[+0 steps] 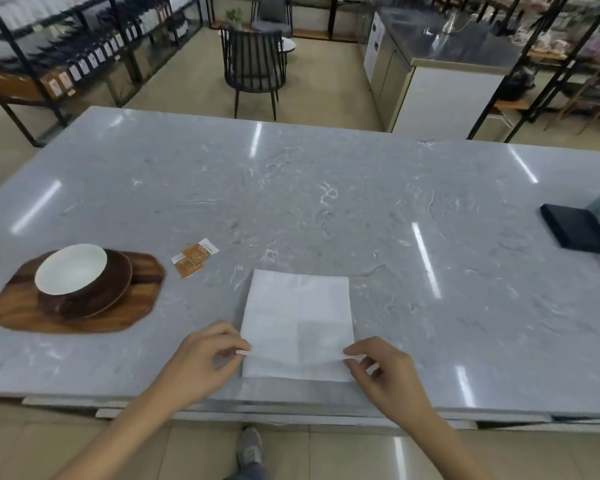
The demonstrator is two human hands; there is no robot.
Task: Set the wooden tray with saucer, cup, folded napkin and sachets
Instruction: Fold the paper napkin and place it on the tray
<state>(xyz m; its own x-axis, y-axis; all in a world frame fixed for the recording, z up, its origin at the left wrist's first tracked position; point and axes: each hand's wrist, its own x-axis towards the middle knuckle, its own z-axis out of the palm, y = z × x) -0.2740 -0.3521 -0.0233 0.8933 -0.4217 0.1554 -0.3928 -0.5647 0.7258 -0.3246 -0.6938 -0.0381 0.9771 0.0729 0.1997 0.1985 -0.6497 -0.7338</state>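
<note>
My left hand (205,362) pinches the near-left edge of the white napkin (297,323) between thumb and fingertips, and my right hand (385,370) pinches the near-right edge the same way, so each grip is pressed together on paper. The napkin lies flat on the grey marbled desk (326,202), near its front edge, with crease lines crossing its middle; the strip between my two pinches is lifted a little off the rest.

To the left sits the wooden tray (18,313), flat on the desk. On it rests a dark brown saucer (118,285), and on the saucer stands the cup (71,270), brown outside and white inside.

Between the tray and the napkin, a little farther back, lie the sachets (194,258), brown and white, overlapping one another on the bare desk. At the far right edge sits a dark flat box (575,230).
</note>
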